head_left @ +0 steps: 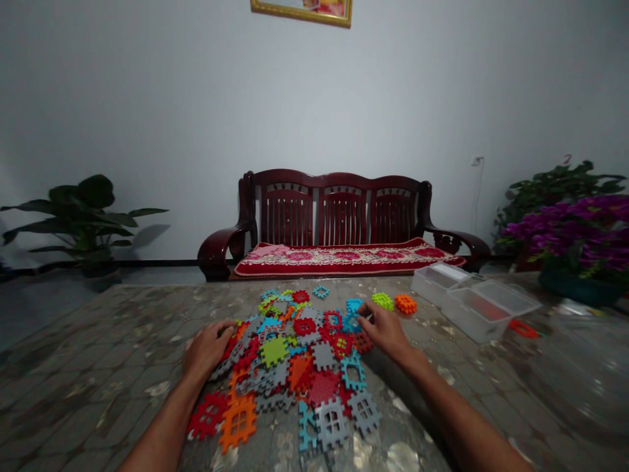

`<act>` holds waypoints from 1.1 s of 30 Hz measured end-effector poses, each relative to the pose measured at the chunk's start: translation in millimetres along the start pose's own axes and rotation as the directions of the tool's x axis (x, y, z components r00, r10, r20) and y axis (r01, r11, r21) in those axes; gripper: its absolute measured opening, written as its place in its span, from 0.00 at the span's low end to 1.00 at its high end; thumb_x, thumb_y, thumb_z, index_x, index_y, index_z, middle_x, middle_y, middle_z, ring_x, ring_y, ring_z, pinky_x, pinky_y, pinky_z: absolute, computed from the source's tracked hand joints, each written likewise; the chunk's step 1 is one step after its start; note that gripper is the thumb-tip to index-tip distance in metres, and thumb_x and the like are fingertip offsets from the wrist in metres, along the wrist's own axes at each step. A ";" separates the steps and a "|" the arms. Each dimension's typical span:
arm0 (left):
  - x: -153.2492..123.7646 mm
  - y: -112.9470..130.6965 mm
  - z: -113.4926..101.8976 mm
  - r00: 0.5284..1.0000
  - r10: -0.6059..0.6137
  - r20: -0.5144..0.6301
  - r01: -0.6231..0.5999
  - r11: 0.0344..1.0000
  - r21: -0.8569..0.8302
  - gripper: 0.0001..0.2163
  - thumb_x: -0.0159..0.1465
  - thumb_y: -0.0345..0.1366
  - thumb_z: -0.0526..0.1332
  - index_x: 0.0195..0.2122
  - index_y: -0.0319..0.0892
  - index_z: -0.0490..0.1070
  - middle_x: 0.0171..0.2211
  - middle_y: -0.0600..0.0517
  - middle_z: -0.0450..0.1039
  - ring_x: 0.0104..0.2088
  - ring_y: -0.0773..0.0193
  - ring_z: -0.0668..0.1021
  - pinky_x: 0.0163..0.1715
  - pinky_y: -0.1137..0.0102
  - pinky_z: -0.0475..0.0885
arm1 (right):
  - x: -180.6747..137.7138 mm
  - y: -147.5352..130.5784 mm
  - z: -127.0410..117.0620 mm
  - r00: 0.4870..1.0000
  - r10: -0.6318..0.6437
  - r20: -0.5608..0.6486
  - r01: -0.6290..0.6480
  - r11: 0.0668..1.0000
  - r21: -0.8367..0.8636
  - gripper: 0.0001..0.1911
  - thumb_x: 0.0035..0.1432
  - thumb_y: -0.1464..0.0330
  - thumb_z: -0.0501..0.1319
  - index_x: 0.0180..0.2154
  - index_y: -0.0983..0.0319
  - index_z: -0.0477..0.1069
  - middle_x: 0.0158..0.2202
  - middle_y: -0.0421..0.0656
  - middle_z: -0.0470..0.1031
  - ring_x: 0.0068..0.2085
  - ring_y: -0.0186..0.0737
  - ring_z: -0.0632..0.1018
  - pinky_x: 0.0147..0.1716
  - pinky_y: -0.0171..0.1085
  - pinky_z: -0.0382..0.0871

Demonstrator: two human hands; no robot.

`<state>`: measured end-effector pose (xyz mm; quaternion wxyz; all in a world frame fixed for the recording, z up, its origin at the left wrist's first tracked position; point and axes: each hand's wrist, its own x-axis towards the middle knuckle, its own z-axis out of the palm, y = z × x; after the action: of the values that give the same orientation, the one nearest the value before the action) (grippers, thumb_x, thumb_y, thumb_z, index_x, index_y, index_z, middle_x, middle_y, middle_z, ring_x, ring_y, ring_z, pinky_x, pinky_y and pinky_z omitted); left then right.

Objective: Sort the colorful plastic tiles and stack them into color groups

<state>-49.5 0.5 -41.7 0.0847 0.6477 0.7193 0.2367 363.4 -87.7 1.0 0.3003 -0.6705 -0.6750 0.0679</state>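
Note:
A loose pile of flat plastic interlocking tiles with notched edges [275,352] lies on the table, in red, grey, orange, green and blue. My left hand [206,351] rests against the pile's left side, fingers curled in; whatever they hold is hidden. At the right side of the pile, my right hand [383,328] has its thumb and fingers closed at a blue tile [350,322]. Closer to me lie a grey window tile [331,423], an orange window tile [238,423] and a red window tile [208,414].
A green stack of tiles [382,301] and an orange stack [405,303] stand beyond my right hand. An open clear plastic box [466,314] is farther right, with a clear container [584,373] near purple flowers [584,226]. A wooden bench [339,203] stands behind the patterned table [122,354].

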 end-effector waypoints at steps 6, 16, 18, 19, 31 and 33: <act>0.9 -1.2 1.4 1.000 -0.009 0.018 0.009 1.000 -0.016 0.18 0.68 0.41 0.54 0.47 0.48 0.83 0.54 0.48 0.81 0.55 0.50 0.80 0.54 0.60 0.71 | -6.1 36.6 -9.4 0.997 0.035 -0.072 -0.048 0.981 -0.186 0.15 0.55 0.74 0.57 0.43 0.60 0.76 0.44 0.45 0.82 0.43 0.44 0.80 0.42 0.36 0.65; 4.9 -6.9 6.5 1.000 -0.002 0.007 0.002 1.000 0.002 0.18 0.67 0.42 0.54 0.48 0.49 0.83 0.54 0.49 0.81 0.54 0.52 0.80 0.52 0.63 0.73 | -10.2 35.7 1.2 0.984 0.176 0.016 -0.163 0.939 -0.303 0.21 0.61 0.62 0.60 0.54 0.61 0.73 0.55 0.52 0.78 0.56 0.52 0.76 0.48 0.39 0.65; 5.4 -7.4 7.1 1.000 -0.005 0.018 0.005 1.000 0.017 0.18 0.68 0.42 0.54 0.49 0.49 0.83 0.55 0.48 0.81 0.54 0.51 0.80 0.53 0.62 0.72 | -9.3 33.5 4.4 0.986 0.163 0.038 -0.140 0.929 -0.343 0.24 0.62 0.60 0.61 0.56 0.63 0.72 0.56 0.54 0.77 0.58 0.54 0.74 0.51 0.40 0.65; 5.5 -7.5 7.3 1.000 -0.007 0.021 0.006 1.000 0.020 0.18 0.68 0.42 0.54 0.49 0.49 0.83 0.55 0.48 0.81 0.54 0.52 0.80 0.53 0.62 0.72 | -8.8 32.7 5.8 0.986 0.159 0.049 -0.132 0.925 -0.357 0.24 0.62 0.60 0.61 0.57 0.63 0.71 0.56 0.54 0.77 0.59 0.55 0.74 0.51 0.40 0.65; 0.7 -1.5 1.9 0.999 -0.009 0.033 0.008 1.000 0.028 0.19 0.69 0.42 0.52 0.50 0.49 0.82 0.56 0.48 0.80 0.55 0.50 0.79 0.55 0.59 0.71 | -12.2 34.4 4.7 0.979 0.200 -0.040 -0.202 0.915 -0.349 0.24 0.60 0.68 0.60 0.58 0.63 0.71 0.53 0.53 0.79 0.55 0.52 0.76 0.52 0.40 0.65; 0.3 -0.9 1.6 0.999 -0.015 0.035 0.014 1.000 0.027 0.19 0.69 0.42 0.52 0.51 0.49 0.82 0.56 0.48 0.80 0.55 0.50 0.79 0.54 0.59 0.71 | -9.2 34.2 4.6 0.977 0.189 -0.102 -0.211 0.931 -0.298 0.24 0.61 0.67 0.60 0.58 0.62 0.71 0.54 0.52 0.79 0.55 0.51 0.77 0.53 0.40 0.65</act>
<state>-49.7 1.2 -43.4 0.0906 0.6477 0.7253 0.2149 389.9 -91.8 -22.5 0.2077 -0.7763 -0.5943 -0.0318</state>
